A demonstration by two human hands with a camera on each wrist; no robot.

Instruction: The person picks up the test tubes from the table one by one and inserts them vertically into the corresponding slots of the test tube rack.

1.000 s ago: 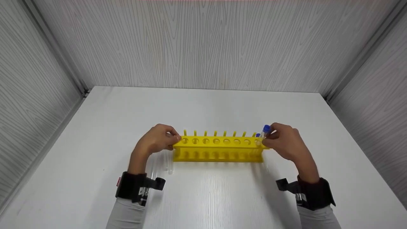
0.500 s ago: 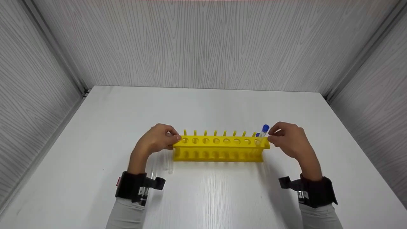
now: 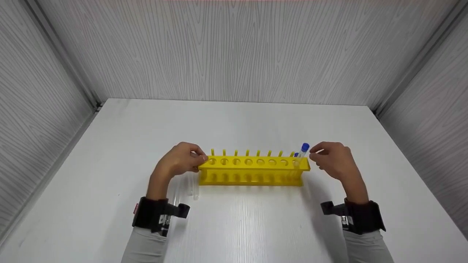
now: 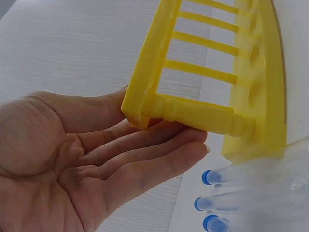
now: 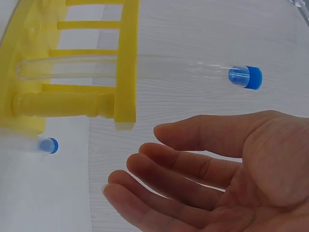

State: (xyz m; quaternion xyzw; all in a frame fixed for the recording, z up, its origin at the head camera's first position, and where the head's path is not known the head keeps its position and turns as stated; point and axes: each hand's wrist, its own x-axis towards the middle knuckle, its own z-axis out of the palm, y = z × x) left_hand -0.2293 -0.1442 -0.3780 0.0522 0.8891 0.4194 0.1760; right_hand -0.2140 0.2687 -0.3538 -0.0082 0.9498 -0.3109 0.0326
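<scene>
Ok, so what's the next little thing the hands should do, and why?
I'd probably lower the right hand to the loose tube lying beside the yellow rack, because that hand holds nothing, the tube with its cap up high sits in the rack's end hole, and the left hand grips the rack's other end.

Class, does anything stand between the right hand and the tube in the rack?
Nothing visible stands between the right hand and the upper part of the tube, just open space. Lower down, the end post of the yellow rack stands on the hand's side.
</scene>
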